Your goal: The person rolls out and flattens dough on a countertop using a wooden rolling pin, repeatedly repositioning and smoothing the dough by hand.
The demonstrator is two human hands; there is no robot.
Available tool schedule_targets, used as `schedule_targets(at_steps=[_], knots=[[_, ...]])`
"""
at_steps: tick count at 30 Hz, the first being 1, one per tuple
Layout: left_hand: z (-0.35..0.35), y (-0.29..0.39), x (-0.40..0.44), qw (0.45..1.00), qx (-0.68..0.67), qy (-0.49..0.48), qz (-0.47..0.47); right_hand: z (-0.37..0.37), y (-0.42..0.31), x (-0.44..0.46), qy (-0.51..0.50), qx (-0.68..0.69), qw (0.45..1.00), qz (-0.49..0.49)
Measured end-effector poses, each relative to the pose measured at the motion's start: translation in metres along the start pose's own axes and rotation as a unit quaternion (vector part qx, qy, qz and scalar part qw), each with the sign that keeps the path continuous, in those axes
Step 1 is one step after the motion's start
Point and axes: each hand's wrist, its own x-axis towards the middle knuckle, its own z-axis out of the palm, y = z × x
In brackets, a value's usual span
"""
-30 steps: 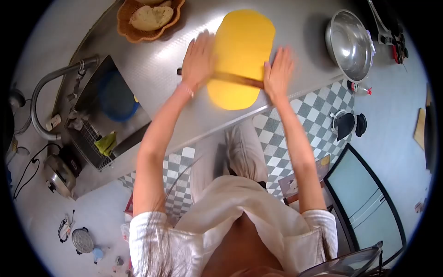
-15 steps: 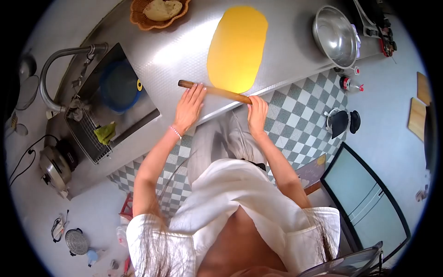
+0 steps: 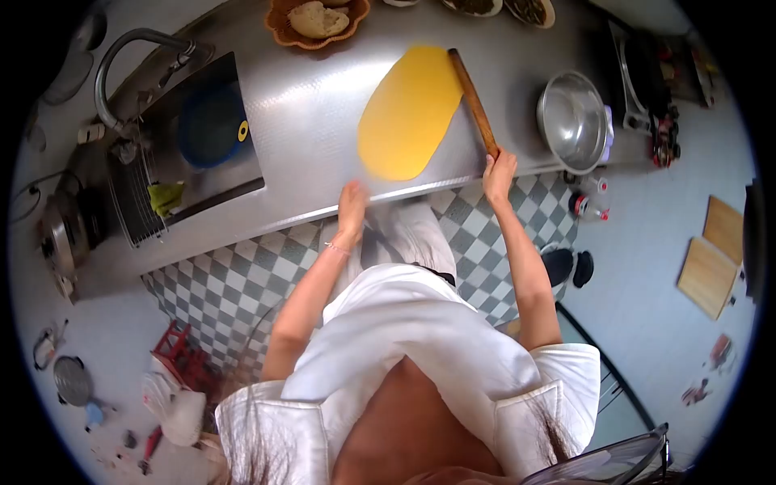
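A yellow sheet of rolled dough (image 3: 411,113) lies flat on the metal counter, a long oval slanting up to the right. My right hand (image 3: 499,175) is closed around the near end of a wooden rolling pin (image 3: 474,103). The pin points away from me along the right side of the dough, its far end by the dough's upper right edge. My left hand (image 3: 352,210) is at the counter's front edge, just below and left of the dough's near end. Its fingers are smeared by motion, so whether they touch the dough is unclear.
Left is a sink with a blue basin (image 3: 212,125) and a faucet (image 3: 121,65). At the back stand a brown basket (image 3: 279,32) holding pale dough and several dishes. A steel bowl (image 3: 572,121) sits on the right, near a stove. Bottles (image 3: 588,206) stand beyond the front edge.
The rolling pin has swung from lying across the dough's near end, under both hands, to the dough's right side in my right hand. My left hand has come off it. The view has shifted.
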Motion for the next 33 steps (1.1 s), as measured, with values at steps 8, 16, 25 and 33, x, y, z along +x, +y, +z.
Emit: schedule_targets(at_steps=[8,16,25,33], knots=[[0.109,0.025,0.012,0.916,-0.288,0.257,-0.107,0.021,0.060,0.092,0.002,0.018,1.000,-0.015],[0.117,-0.019,0.047,0.853,0.089,0.512,-0.048,0.017,0.057,0.109,-0.010,0.039,0.998,-0.043],[0.134,0.008,0.043,0.827,-0.017,0.559,-0.061,-0.033,0.009,0.111,-0.075,0.098,0.960,-0.251],[0.146,0.010,0.030,0.752,0.204,0.610,0.144,0.025,-0.122,0.109,-0.342,0.198,0.789,-0.470]])
